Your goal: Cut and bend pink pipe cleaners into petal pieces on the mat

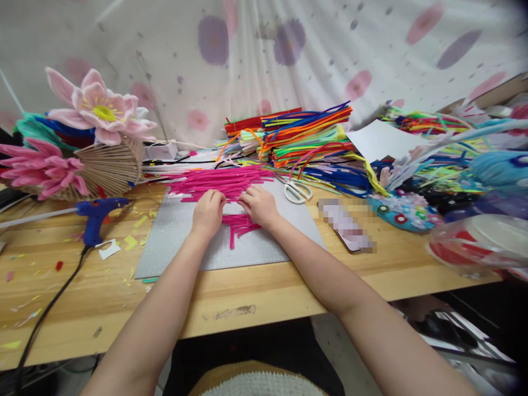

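My left hand (209, 212) and my right hand (259, 206) are close together over a grey board (173, 242). The fingers of both are pinched on a magenta pipe cleaner (232, 200), of which only a short stretch shows in the gap between them. Just beyond my fingertips lies a wide pile of magenta pipe cleaners (223, 180). Nearer to me, between my wrists, a smaller group of short magenta pieces (237, 224) rests on the board, some of them pointing toward me.
White-handled scissors (297, 191) lie at the board's right back corner. On the left are a blue glue gun (95, 217) with a black cord and a pink fluffy flower (103, 107). Bundles of coloured pipe cleaners (307, 135) line the back. A plastic tub (480, 245) stands right.
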Action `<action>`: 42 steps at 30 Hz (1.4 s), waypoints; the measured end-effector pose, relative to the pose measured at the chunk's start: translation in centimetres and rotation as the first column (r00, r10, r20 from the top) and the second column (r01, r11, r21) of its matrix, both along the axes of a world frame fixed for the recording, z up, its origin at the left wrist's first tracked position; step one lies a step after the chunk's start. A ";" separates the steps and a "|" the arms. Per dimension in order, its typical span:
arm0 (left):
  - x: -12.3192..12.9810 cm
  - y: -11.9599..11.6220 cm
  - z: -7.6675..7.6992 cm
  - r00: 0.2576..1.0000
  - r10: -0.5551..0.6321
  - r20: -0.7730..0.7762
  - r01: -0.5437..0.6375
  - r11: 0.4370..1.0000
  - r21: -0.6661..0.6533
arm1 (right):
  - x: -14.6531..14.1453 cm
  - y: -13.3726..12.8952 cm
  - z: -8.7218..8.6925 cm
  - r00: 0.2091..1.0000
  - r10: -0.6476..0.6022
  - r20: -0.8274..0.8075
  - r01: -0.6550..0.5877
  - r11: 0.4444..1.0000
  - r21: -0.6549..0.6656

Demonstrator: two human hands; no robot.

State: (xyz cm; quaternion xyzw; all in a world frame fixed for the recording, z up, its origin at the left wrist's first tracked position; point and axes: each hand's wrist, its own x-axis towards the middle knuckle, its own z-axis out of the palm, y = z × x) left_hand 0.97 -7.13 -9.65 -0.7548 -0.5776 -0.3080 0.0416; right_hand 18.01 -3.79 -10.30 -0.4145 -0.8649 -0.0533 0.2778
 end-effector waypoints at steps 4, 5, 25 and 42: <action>-0.1 -0.2 -0.2 0.994 -0.007 0.109 0.007 1.000 0.000 | 0.2 0.2 -0.2 0.986 -0.063 -0.153 0.057 0.998 -0.039; -0.3 -0.2 -0.2 0.991 0.015 0.133 -0.014 1.000 -0.008 | 0.2 0.1 -0.3 0.971 -0.071 -0.230 0.056 0.996 -0.068; 2.2 -1.2 0.3 0.181 0.417 0.891 0.547 0.710 -0.444 | -1.2 0.0 0.1 0.304 -0.354 -0.885 -0.620 0.632 -0.465; 2.0 -1.3 0.5 0.152 0.481 0.864 0.692 0.572 -0.440 | -1.5 0.0 -0.3 0.332 -0.297 -0.895 -0.694 0.566 -0.445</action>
